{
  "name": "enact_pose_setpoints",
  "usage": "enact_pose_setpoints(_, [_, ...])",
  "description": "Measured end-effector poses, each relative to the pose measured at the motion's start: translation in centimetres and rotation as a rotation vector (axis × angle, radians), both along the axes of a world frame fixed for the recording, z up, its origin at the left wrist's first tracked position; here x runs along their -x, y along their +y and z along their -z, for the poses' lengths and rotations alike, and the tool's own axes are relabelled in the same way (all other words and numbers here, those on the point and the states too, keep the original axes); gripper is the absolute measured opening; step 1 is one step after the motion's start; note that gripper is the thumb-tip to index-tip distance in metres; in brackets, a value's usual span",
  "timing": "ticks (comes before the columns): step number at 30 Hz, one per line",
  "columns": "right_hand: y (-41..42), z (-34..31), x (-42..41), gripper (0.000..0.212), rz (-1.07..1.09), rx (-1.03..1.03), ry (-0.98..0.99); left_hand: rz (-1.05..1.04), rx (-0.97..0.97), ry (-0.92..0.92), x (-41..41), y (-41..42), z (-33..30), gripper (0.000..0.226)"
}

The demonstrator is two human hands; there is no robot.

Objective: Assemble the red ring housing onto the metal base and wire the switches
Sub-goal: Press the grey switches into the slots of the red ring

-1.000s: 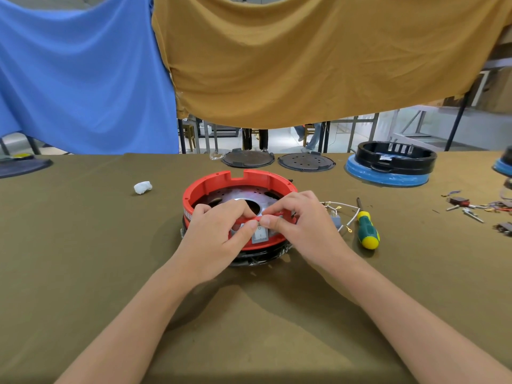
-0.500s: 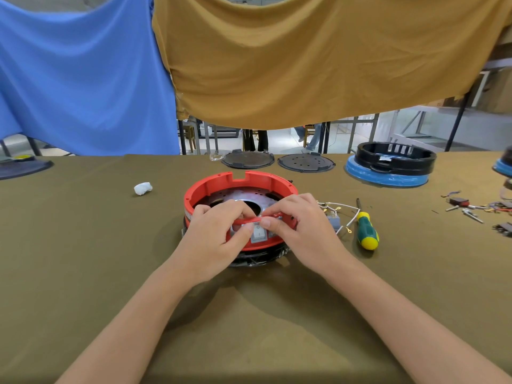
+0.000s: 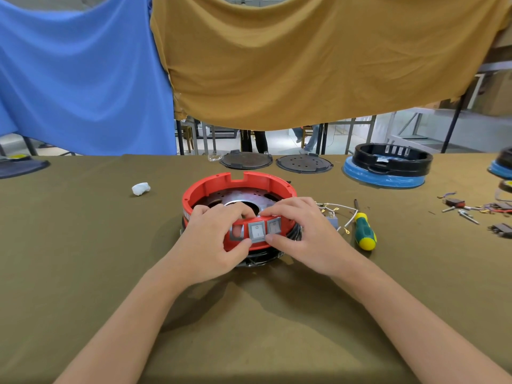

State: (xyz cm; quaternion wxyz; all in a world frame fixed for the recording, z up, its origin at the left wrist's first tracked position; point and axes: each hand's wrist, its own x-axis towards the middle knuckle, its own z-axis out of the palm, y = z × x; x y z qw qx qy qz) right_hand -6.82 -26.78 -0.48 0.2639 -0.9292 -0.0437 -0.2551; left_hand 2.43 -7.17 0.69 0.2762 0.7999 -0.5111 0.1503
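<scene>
The red ring housing (image 3: 219, 187) sits on the metal base (image 3: 243, 199) at the table's middle, over a black lower part. Grey rocker switches (image 3: 257, 231) show in its near wall, beside an open grey frame where a fingertip pokes through. My left hand (image 3: 213, 242) grips the near wall on the left, fingers inside the rim and thumb under it. My right hand (image 3: 302, 236) grips the wall on the right the same way, thumb below the switches. White wires (image 3: 336, 207) with terminals lie just right of the housing.
A green and yellow screwdriver (image 3: 365, 231) lies right of my right hand. Loose connectors and small parts (image 3: 468, 210) sit at the far right. A black ring on a blue base (image 3: 388, 169), two dark round plates (image 3: 303, 163) and a white wad (image 3: 140, 188) lie farther back.
Both hands have spread a little apart on the near wall, uncovering the switches and the open frame. The housing stays in place.
</scene>
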Motion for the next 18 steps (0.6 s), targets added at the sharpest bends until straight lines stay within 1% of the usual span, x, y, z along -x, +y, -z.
enact_pose_setpoints(5, [0.4, 0.0, 0.0, 0.037, 0.025, 0.026, -0.04, -0.021, 0.014, -0.006, 0.0, -0.1, 0.3, 0.027])
enact_pose_setpoints(8, [0.7, 0.1, 0.0, 0.036, 0.059, 0.063, -0.068, -0.052, 0.024, 0.004, 0.0, -0.2, 0.5, 0.033])
enact_pose_setpoints(11, [0.7, 0.0, 0.0, 0.033, 0.046, 0.037, -0.063, -0.053, 0.027, 0.033, -0.1, -0.2, 0.5, 0.036])
enact_pose_setpoints(13, [0.8, -0.1, 0.0, 0.026, 0.025, -0.036, -0.062, -0.037, 0.05, 0.07, 0.0, -0.2, 0.5, 0.029])
enact_pose_setpoints(15, [0.9, -0.1, -0.1, 0.024, 0.029, -0.083, -0.072, -0.018, 0.079, 0.104, -0.1, -0.1, 0.5, 0.017])
enact_pose_setpoints(16, [0.9, -0.1, -0.2, 0.024, 0.045, -0.079, -0.078, -0.02, 0.085, 0.101, -0.1, -0.2, 0.6, 0.011])
enact_pose_setpoints(18, [1.1, 0.0, -0.4, 0.024, 0.087, -0.047, -0.101, -0.037, 0.089, 0.073, -0.1, -0.4, 0.7, 0.008])
